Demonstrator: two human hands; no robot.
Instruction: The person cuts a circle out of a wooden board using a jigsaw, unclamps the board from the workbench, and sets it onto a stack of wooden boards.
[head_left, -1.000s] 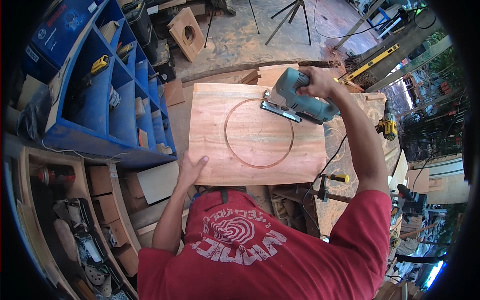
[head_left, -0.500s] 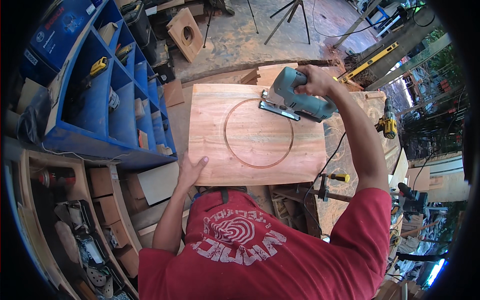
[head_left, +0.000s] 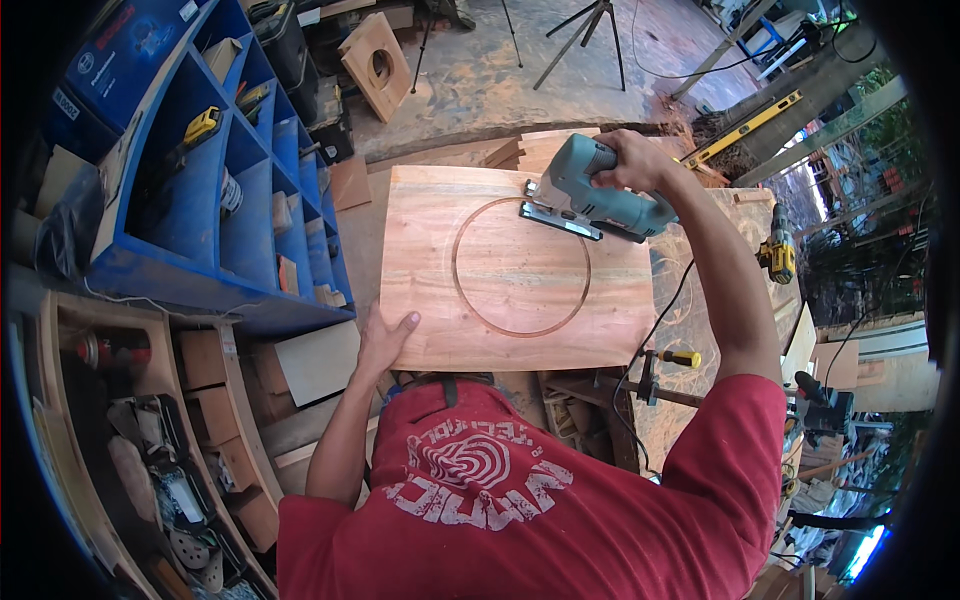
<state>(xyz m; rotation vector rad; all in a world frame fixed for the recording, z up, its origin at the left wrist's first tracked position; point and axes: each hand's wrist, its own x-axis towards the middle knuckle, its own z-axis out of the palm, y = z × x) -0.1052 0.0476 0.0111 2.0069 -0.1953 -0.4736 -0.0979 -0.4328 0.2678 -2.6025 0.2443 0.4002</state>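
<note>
A light wooden board (head_left: 430, 300) lies before me, with a circular groove (head_left: 457, 272) cut into its face. My right hand (head_left: 635, 160) is wrapped round the handle of a teal corded jigsaw (head_left: 575, 172). The saw's metal base plate (head_left: 560, 221) rests on the board across the groove's upper right part; its blade is hidden from here. At the board's near left corner, my left hand (head_left: 383, 342) grips the edge, thumb on top and the other fingers mostly out of sight.
A bar clamp with a yellow handle (head_left: 682, 358) sits by the near right corner, beside the saw's black cord (head_left: 668, 318). Right of it lies a yellow cordless drill (head_left: 778, 255). Blue shelving (head_left: 180, 225) stands left. Tripod legs (head_left: 585, 45) and a yellow spirit level (head_left: 745, 128) are beyond.
The whole view has shifted very slightly. Both hands keep their grips, and the jigsaw stays at about the same spot on the groove.
</note>
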